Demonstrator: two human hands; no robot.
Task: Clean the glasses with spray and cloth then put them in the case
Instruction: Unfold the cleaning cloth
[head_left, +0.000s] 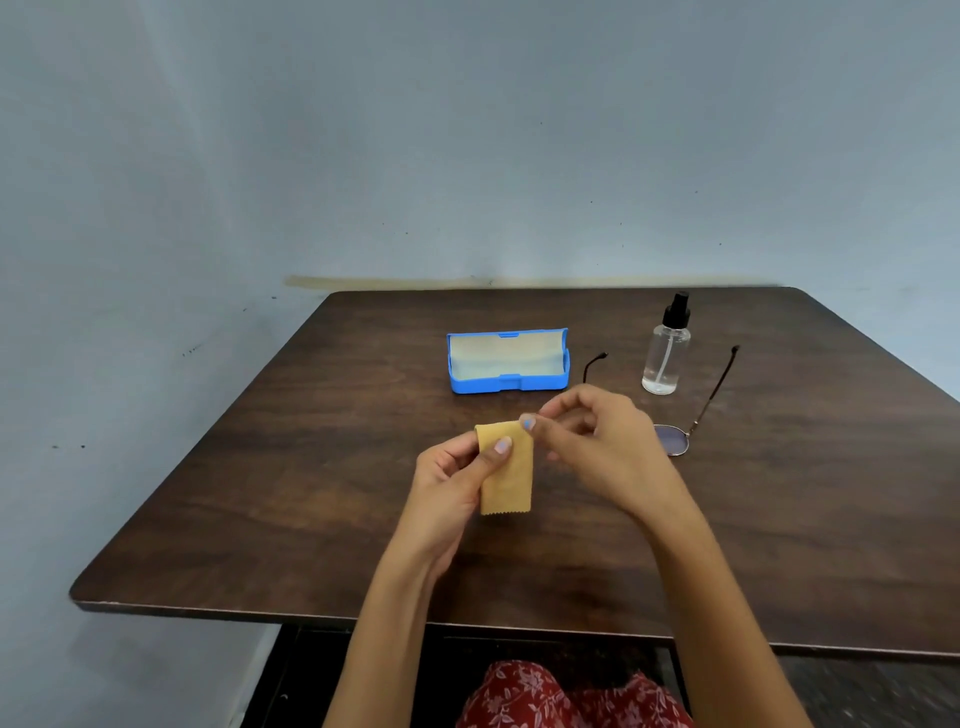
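Both grips — left hand (457, 470), right hand (597, 441) — pinch the cloth (506, 467) (folded); glasses (675, 436) right of them, unwiped, uncased.

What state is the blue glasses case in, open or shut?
Open. The blue case sits on the table with its lid raised, pale lining showing, and nothing visible inside it.

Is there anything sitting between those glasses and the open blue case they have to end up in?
Nothing on the table blocks that path. The glasses lie right of the open blue case, with the spray bottle standing between their temple arms. Both hands hold the yellow cloth nearer the person.
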